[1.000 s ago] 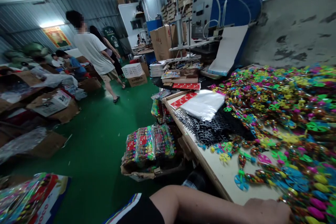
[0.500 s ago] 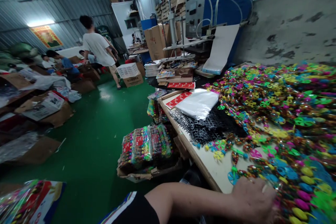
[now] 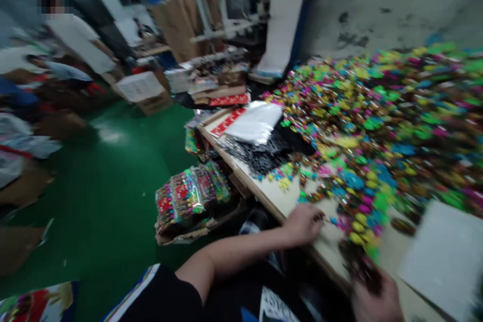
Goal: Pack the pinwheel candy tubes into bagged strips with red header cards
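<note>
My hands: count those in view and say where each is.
2: left hand at the edge of the table; right hand at the near end of some toys, in the picture's lower right. None hidden.

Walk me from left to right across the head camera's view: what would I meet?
Person in a white shirt → cardboard box with a white top → packed bags of colourful pieces → left hand → right hand → white board.
</note>
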Motion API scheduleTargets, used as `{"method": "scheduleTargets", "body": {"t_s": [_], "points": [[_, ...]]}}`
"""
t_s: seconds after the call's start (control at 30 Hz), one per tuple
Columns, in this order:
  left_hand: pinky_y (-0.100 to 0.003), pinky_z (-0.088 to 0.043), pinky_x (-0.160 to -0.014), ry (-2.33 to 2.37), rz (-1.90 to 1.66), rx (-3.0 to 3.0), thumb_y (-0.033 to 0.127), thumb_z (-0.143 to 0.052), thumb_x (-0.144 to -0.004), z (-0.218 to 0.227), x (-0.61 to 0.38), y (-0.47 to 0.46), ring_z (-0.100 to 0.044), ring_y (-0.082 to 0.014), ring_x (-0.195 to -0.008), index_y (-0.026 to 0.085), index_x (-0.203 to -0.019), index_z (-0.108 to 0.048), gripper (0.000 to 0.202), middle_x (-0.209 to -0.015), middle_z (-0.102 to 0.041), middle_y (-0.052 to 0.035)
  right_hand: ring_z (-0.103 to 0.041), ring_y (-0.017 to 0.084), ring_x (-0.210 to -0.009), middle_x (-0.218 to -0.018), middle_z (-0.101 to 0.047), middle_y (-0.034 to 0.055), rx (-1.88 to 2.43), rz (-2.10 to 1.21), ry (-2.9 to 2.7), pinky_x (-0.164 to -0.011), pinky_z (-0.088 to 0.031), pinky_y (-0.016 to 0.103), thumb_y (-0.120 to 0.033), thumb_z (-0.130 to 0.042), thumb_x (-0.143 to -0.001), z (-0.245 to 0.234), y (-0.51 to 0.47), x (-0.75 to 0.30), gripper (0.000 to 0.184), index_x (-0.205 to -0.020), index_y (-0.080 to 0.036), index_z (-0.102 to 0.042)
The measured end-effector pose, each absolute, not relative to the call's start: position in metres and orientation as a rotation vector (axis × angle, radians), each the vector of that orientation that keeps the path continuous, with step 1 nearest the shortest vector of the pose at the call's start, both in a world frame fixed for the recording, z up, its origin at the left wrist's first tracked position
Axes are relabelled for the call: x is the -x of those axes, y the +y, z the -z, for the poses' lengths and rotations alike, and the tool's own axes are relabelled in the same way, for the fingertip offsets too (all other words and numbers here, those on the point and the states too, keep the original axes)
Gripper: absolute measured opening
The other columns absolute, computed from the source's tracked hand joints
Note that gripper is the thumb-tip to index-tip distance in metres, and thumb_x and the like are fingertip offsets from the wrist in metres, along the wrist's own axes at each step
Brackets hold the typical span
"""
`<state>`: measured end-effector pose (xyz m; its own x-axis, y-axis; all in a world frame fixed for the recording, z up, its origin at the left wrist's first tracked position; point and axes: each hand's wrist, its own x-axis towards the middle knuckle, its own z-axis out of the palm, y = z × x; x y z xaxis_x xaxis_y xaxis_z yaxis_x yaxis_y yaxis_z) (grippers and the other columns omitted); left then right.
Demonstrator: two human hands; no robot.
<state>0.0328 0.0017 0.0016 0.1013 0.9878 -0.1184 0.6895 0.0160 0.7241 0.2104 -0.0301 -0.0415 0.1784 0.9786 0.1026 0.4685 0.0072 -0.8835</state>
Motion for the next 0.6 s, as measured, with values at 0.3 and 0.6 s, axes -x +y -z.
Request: {"method": "scheduleTargets", "body": {"t_s": [0.3, 0.6], "points": [[-0.029, -0.043, -0.08, 1.597, -0.916, -1.189, 0.024, -0.042, -0.088, 0.014, -0.028, -0.008, -0.053, -0.0152, -0.081, 0.019, -0.102, -0.045, 0.016, -0.084, -0.055, -0.0004, -0.065, 0.02, -0.077, -0.081, -0.069, 0.0051, 1.733, -0.709, -1.169, -0.073, -0.049, 0.032, -0.042, -0.057, -0.072, 0.04, -0.047, -0.197, 0.03, -0.091, -0.019, -0.058], [-0.025, -0.045, -0.075, 1.144, -0.936, -1.132, 0.021, -0.057, -0.076, 0.024, -0.055, -0.015, -0.054, -0.0128, -0.076, 0.018, -0.084, -0.054, 0.009, -0.084, -0.057, -0.0005, -0.067, 0.019, -0.08, -0.086, -0.07, 0.0024, 1.594, -0.753, -1.142, -0.075, -0.052, 0.031, -0.028, -0.056, -0.073, 0.044, -0.049, -0.197, 0.02, -0.092, -0.022, -0.057]]}}
